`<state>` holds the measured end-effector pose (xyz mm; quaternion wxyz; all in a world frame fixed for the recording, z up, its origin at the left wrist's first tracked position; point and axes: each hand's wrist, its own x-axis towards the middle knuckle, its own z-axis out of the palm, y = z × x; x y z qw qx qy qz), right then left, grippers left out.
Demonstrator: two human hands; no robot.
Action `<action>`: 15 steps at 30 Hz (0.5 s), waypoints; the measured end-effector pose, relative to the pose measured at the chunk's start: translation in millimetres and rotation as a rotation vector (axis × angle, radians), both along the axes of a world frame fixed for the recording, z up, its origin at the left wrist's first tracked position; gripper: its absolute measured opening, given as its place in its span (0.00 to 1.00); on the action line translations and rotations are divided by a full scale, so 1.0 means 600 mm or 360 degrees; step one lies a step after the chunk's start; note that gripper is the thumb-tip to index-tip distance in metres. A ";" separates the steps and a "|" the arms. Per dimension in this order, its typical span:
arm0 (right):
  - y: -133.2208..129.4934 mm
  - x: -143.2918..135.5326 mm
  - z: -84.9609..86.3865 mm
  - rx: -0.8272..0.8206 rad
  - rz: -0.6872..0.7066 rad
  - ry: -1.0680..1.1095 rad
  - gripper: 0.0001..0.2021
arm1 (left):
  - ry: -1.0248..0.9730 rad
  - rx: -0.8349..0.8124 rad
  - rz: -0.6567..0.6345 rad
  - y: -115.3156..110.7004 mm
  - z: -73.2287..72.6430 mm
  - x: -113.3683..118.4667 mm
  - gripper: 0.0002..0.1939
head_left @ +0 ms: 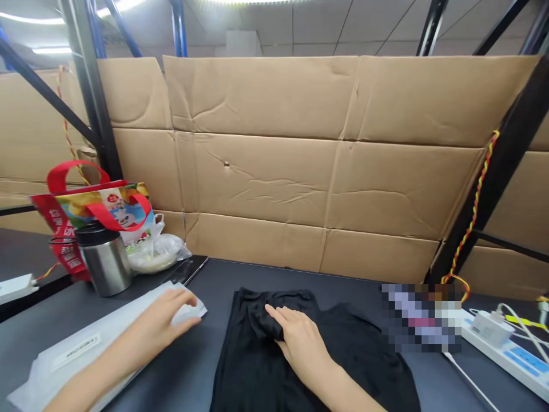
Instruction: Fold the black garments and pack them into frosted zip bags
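Observation:
A black cloth garment [253,372] lies on the dark table in front of me, partly bunched; its exact kind cannot be made out. My right hand [302,340] rests on it, fingers closed on a gathered fold near its upper middle, with the thumb underneath. To the left lies a stack of whitish plastic packaging bags [107,325] with a printed label [77,352]. Above the far end of this stack is my left hand [169,317], its thumb and fingers apart and nothing between them. Whether it touches the bags cannot be told.
At the back left stand a steel flask [105,263], a red-handled bag [114,200] and a clear plastic bag [156,252]. A power strip [510,355] with cables and a blurred-out object [420,317] lie right. Cardboard [266,171] walls the back.

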<state>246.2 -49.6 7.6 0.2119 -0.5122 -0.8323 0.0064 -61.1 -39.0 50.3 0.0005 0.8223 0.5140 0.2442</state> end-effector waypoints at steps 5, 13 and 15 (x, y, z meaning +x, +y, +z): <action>-0.004 -0.006 -0.001 -0.0018 -0.0007 0.0075 0.34 | 0.0183 -0.0298 0.0276 -0.013 0.000 -0.125 0.12; 0.024 0.041 0.015 -0.0089 -0.0311 0.1356 0.18 | -0.0199 -0.0220 0.0069 -0.012 0.037 0.060 0.13; 0.032 0.064 0.022 -0.0021 -0.0434 0.1477 0.24 | -0.0246 -0.0316 -0.0075 -0.007 0.019 0.137 0.13</action>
